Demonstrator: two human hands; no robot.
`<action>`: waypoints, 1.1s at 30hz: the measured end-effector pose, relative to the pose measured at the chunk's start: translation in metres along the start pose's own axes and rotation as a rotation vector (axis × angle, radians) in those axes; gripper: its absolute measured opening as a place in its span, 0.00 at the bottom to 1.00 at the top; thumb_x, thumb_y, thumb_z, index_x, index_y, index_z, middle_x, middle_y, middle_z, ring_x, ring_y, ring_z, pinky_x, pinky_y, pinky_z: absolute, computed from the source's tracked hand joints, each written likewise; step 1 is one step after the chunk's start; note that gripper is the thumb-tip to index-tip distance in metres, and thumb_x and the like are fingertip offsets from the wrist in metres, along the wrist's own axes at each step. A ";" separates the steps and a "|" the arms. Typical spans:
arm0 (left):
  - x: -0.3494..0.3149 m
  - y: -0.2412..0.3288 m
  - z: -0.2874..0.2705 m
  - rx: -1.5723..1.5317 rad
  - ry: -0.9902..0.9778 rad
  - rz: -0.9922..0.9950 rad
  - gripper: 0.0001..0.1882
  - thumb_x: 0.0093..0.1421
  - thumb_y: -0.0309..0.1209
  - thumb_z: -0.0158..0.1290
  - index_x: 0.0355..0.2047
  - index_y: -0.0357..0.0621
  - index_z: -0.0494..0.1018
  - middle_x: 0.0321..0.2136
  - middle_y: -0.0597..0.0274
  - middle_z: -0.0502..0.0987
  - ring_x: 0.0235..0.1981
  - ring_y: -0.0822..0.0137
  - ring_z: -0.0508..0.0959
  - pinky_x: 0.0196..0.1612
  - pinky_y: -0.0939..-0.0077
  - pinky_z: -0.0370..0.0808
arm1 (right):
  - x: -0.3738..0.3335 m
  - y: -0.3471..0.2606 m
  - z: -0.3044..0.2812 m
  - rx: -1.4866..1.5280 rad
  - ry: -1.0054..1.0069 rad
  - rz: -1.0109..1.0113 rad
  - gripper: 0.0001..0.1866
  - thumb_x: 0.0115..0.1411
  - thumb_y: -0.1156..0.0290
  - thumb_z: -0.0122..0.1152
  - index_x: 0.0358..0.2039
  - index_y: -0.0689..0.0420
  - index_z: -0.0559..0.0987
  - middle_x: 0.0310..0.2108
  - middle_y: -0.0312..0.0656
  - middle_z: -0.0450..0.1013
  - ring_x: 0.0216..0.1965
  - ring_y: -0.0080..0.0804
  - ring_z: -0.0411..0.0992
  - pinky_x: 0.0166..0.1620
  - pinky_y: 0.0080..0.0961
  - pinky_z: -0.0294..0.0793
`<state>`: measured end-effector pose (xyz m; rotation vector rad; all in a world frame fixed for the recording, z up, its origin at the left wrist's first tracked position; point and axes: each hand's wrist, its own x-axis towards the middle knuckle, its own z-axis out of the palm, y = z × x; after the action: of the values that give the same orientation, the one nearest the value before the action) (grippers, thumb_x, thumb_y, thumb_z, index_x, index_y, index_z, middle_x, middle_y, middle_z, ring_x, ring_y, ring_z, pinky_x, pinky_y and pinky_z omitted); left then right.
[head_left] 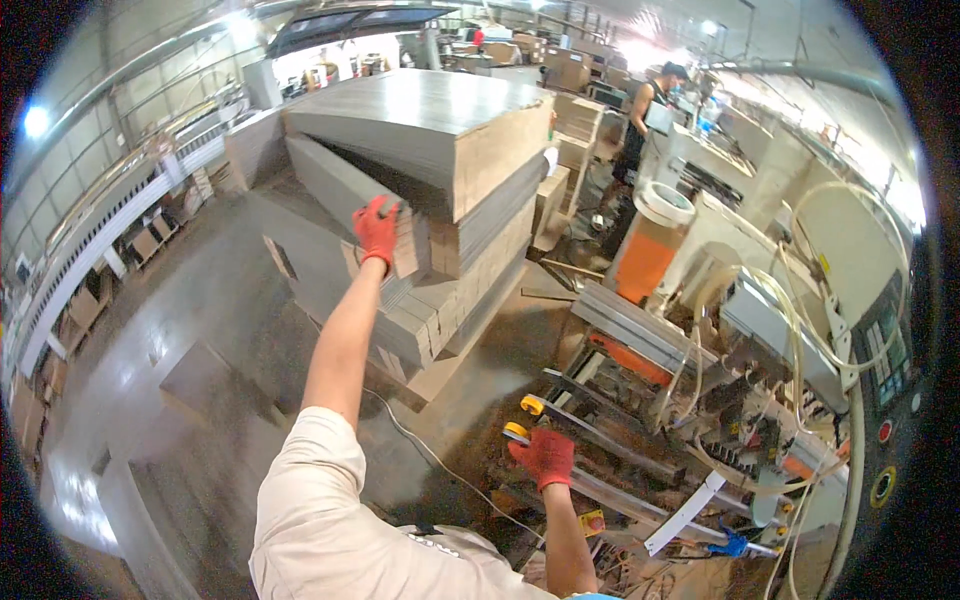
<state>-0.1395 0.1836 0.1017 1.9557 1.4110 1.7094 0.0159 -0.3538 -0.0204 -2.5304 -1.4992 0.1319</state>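
Observation:
My left hand (377,232), in a red glove, reaches out to a pile of grey panels. Its fingers curl over the end of a slanting grey panel (340,182), which lies in a gap beside the tall stack of grey boards (400,105). Low on the right, my right hand (545,458), also red-gloved, is closed on a metal rail (625,499) of a machine, right by a yellow-rimmed roller (516,432). My palm hides part of that rail. A second yellow roller (532,405) sits at the end of the neighbouring rail.
A machine with an orange-and-white cylinder (650,245), looping hoses and a control panel (885,350) fills the right side. A pale cable (430,455) crosses the floor. Behind the machine stands another person (640,115). A long conveyor-like rack (90,250) runs along the left.

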 end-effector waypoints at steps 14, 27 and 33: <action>-0.147 0.136 -0.154 -1.266 -0.354 -0.771 0.14 0.64 0.31 0.55 0.48 0.45 0.68 0.39 0.55 0.76 0.39 0.58 0.79 0.39 0.61 0.78 | 0.001 -0.009 0.001 0.125 0.074 -0.068 0.22 0.51 0.45 0.67 0.30 0.53 0.83 0.28 0.47 0.80 0.30 0.50 0.79 0.34 0.46 0.76; -0.223 0.155 -0.184 -1.382 -0.538 -0.720 0.22 0.53 0.17 0.56 0.49 0.38 0.69 0.37 0.56 0.76 0.32 0.61 0.79 0.37 0.66 0.80 | 0.003 0.000 -0.035 1.074 0.151 0.027 0.11 0.67 0.65 0.63 0.36 0.61 0.79 0.30 0.37 0.76 0.34 0.21 0.69 0.41 0.26 0.71; -0.228 0.093 -0.189 -0.546 -0.603 0.126 0.30 0.48 0.28 0.68 0.52 0.44 0.70 0.43 0.56 0.77 0.46 0.57 0.77 0.49 0.62 0.74 | -0.019 -0.050 -0.150 1.264 0.721 -0.225 0.28 0.71 0.51 0.51 0.61 0.60 0.68 0.52 0.45 0.72 0.48 0.35 0.73 0.55 0.35 0.71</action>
<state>-0.2248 -0.1135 0.0716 1.9997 0.5540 1.1999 -0.0100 -0.3651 0.1362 -1.1845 -0.8897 0.0740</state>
